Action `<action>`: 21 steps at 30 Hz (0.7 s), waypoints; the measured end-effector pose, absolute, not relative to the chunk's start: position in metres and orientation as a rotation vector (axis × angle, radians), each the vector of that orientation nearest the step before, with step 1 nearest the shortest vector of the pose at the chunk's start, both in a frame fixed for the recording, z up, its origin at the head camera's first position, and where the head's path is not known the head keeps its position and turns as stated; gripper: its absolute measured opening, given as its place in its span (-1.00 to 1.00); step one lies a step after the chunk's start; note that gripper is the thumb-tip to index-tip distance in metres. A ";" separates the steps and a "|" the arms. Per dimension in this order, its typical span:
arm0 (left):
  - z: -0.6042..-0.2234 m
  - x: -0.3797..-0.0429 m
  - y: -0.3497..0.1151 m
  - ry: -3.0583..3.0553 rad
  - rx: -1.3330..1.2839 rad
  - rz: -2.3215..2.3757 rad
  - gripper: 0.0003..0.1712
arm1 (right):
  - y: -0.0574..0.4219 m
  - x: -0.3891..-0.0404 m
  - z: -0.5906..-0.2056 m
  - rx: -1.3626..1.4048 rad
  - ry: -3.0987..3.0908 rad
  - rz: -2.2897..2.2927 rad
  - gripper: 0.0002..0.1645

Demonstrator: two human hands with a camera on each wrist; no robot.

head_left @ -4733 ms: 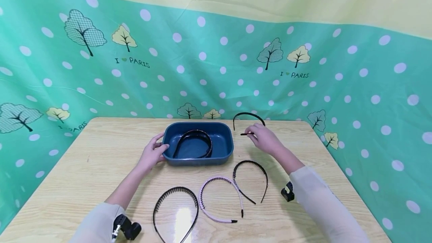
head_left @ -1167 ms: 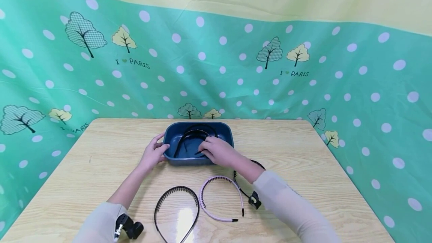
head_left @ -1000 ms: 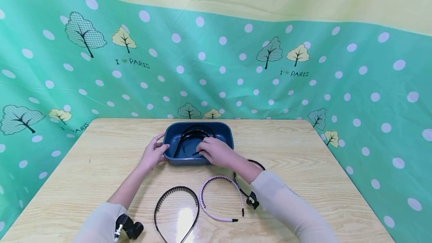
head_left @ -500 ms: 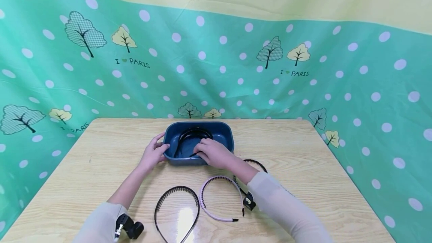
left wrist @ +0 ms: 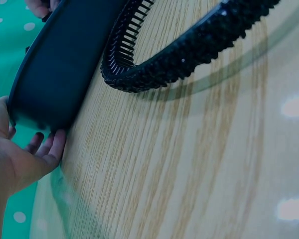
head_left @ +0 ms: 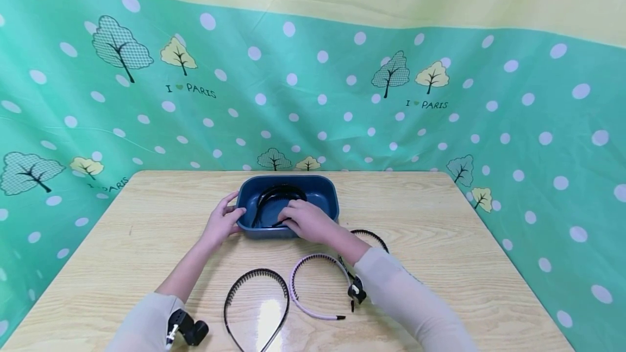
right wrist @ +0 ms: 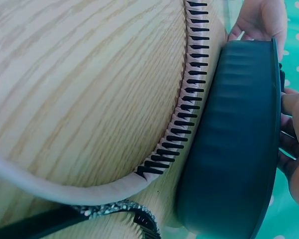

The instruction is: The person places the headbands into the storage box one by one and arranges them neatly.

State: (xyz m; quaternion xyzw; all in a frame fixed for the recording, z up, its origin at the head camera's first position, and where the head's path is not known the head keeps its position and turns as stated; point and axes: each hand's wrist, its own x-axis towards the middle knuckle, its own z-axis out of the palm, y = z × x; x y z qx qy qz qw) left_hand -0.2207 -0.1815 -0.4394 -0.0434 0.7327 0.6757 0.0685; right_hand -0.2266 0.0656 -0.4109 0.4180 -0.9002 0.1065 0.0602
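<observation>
Bright head view, white glare on tabletop (head_left: 146,232), 2 dimmer, bluish wrist views

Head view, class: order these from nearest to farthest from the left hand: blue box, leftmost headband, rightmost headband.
1. Blue box, touching left hand
2. Leftmost headband, in front of it
3. Rightmost headband, partly hidden by right forearm
</observation>
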 end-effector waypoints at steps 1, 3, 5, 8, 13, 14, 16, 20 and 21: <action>-0.441 -0.221 -0.182 2.206 -0.131 2.037 -0.30 | 0.065 -0.226 -0.411 1.262 -2.731 0.329 -0.81; -0.446 -0.224 -0.183 2.212 -0.121 2.037 -0.30 | 0.065 -0.227 -0.410 1.257 -2.740 0.336 -0.81; -0.451 -0.226 -0.184 2.219 -0.113 2.039 -0.29 | 0.064 -0.227 -0.409 1.255 -2.746 0.347 -0.82; -0.457 -0.228 -0.185 2.235 -0.110 2.037 -0.30 | 0.064 -0.226 -0.407 1.256 -2.753 0.355 -0.82; -0.458 -0.229 -0.185 2.242 -0.119 2.044 -0.31 | 0.062 -0.228 -0.405 1.249 -2.787 0.373 -0.81; -0.458 -0.229 -0.185 2.241 -0.117 2.044 -0.31 | 0.061 -0.228 -0.405 1.245 -2.797 0.374 -0.81; -0.458 -0.229 -0.185 2.237 -0.109 2.045 -0.30 | 0.060 -0.229 -0.405 1.234 -2.816 0.373 -0.81; -0.457 -0.229 -0.185 2.231 -0.107 2.048 -0.30 | 0.059 -0.230 -0.406 1.222 -2.848 0.378 -0.79; -0.457 -0.229 -0.185 2.231 -0.108 2.049 -0.30 | 0.059 -0.230 -0.405 1.222 -2.853 0.381 -0.79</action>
